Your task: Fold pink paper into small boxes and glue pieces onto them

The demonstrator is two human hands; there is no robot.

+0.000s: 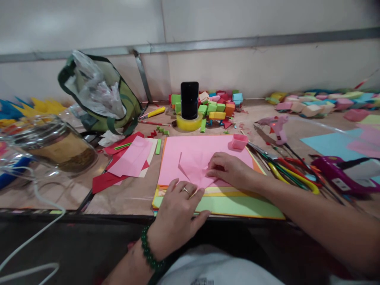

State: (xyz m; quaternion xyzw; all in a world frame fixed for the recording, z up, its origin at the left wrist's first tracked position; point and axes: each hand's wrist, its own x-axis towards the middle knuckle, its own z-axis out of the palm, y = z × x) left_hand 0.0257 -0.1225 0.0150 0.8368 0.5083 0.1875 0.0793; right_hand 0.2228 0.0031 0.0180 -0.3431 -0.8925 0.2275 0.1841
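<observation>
Currently the folded pink paper sheet (pixel 194 168) lies at centre frame on a stack of coloured paper sheets (pixel 237 206) at the bench (pixel 127 194) edge. The left hand (pixel 176 211) rests flat, fingers spread, pinning the sheet's near corner. The right hand (pixel 230 170) curls its fingers down, tips pressing the crease and gripping nothing. Risk: the sheet lies on smooth, loose paper, so uneven hand pressure could make it slide and skew the crease.

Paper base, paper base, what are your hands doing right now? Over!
Left hand flat on near edge of folded pink paper. Right hand fingers pressing its crease. Small pink box close by, not touching. Over.
</observation>
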